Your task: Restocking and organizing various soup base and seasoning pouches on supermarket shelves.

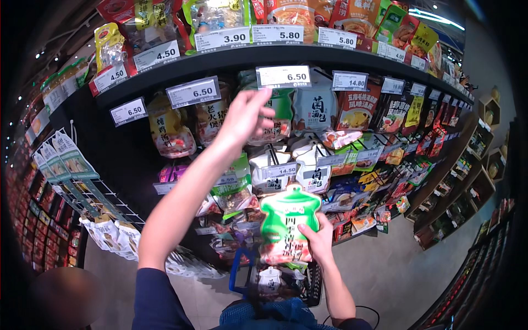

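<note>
My right hand (319,239) holds a green and white jar-shaped soup packet (288,225) upright, thumb across its front. Raised at the shelf, my left hand (249,113) is in front of a hanging packet of similar green and white design (282,105), just below a price tag (284,77). Its fingers are apart and slightly bent, and nothing shows in them. Whether the fingertips touch the packet is hard to tell. Below the held packet is a black shopping basket (315,284) with a blue handle (236,268); packets lie inside, among them a white jar-shaped one (270,280).
A black shelf edge (231,55) with bagged seasonings above crosses overhead. Beside my left hand hang a brown packet (212,117) and a grey-blue packet (315,103). White packets (311,161) hang lower on hooks. A wire rack (111,194) stands left, wooden shelves (458,189) right.
</note>
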